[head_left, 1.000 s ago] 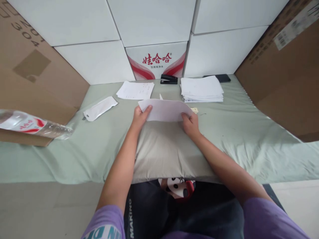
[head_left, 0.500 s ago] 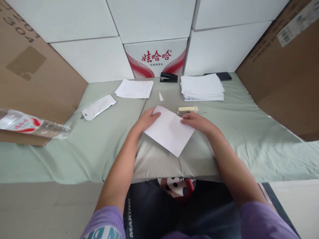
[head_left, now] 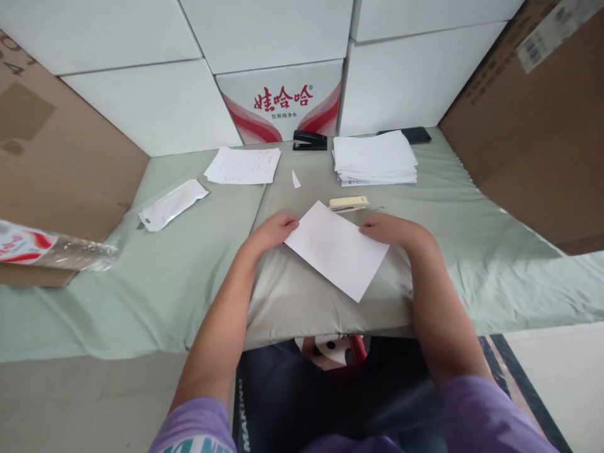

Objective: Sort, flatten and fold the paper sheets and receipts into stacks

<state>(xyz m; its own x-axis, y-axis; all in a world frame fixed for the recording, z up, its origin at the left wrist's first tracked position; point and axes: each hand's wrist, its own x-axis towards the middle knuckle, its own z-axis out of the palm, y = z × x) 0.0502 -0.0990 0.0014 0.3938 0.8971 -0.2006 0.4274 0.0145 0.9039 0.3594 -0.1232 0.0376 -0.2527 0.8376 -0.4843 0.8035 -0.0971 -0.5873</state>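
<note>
Some white paper [head_left: 337, 251], pinched at edges by left hand [head_left: 274, 230], right hand [head_left: 391, 229]; likely light, bendy, easily creased: grip edges gently.

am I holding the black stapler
No, the black stapler sits near the printed box, apart from the left hand and the right hand.

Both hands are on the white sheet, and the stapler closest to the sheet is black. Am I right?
Not quite: the stapler closest to the sheet is cream, not black, as the head view shows. The left hand and right hand are both on the white sheet.
</note>
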